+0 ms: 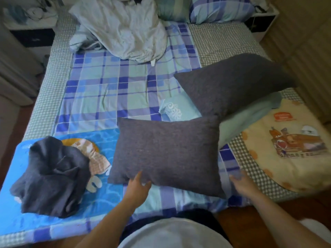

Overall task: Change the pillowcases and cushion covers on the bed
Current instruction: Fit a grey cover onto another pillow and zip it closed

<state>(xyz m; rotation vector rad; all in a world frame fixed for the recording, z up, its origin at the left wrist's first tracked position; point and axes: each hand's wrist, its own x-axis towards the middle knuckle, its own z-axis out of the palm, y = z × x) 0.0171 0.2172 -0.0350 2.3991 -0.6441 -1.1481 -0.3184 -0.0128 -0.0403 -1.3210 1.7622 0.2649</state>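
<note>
- Grey woven cloth covers the near cushion (167, 154), and the left hand (138, 185) holds its near edge, thumb and fingers curled onto the fabric at the lower left corner.
- Off to the other side, the right hand (240, 183) hangs just clear of the cushion's right corner; it is blurred, fingers loosely spread, holding nothing that I can make out.
- That cushion lies flat at the foot of the bed (41, 111), on the checked sheet (111, 90), partly over a blue towel (100, 199).
- A second grey cushion (231, 83) sits beyond it, tilted, its lower corner touching the first and resting on pale green cloth (250, 113).
- To the left, a crumpled dark cover (52, 178) lies heaped on the towel; whether it is a spare or one taken off, I cannot tell.
- A small folded light-blue piece (177, 109) pokes out between the two cushions.
- Further up, a rumpled pale quilt (125, 29) and checked pillows (220, 9) sit at the head.
- Risk, as I judge it: a one-handed pull on that corner could drag the cushion over the bed's edge onto the floor.
- Lifting it could also tip the second cushion leaning against it, or sweep the folded piece along.
- Mixing up the heaped cover with fresh ones seems likely, since they look alike.
</note>
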